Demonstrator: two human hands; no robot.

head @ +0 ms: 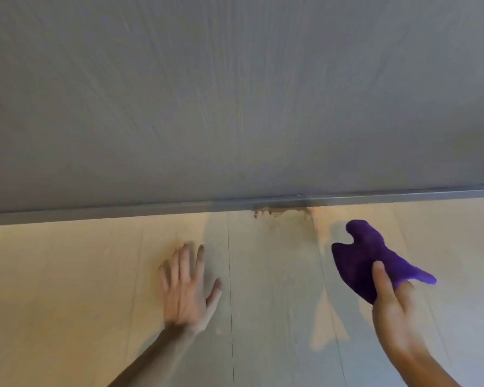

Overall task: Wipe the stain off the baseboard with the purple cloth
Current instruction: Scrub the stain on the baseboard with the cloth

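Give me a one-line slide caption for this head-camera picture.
Right hand holds purple cloth short of brown stain at grey baseboard; left hand spread on floor.

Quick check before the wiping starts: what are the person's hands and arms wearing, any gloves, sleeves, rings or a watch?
Nothing visible: left hand and right hand are bare, without gloves, and both forearms are bare with no sleeves or watch in frame. Motion blur makes rings hard to rule out.

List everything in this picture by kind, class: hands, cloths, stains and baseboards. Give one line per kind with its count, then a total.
Hands: 2, the left hand flat on the floor, the right hand holding the cloth
Cloths: 1, the purple cloth
Stains: 1, the brown stain
Baseboards: 1, the grey baseboard
Total: 5
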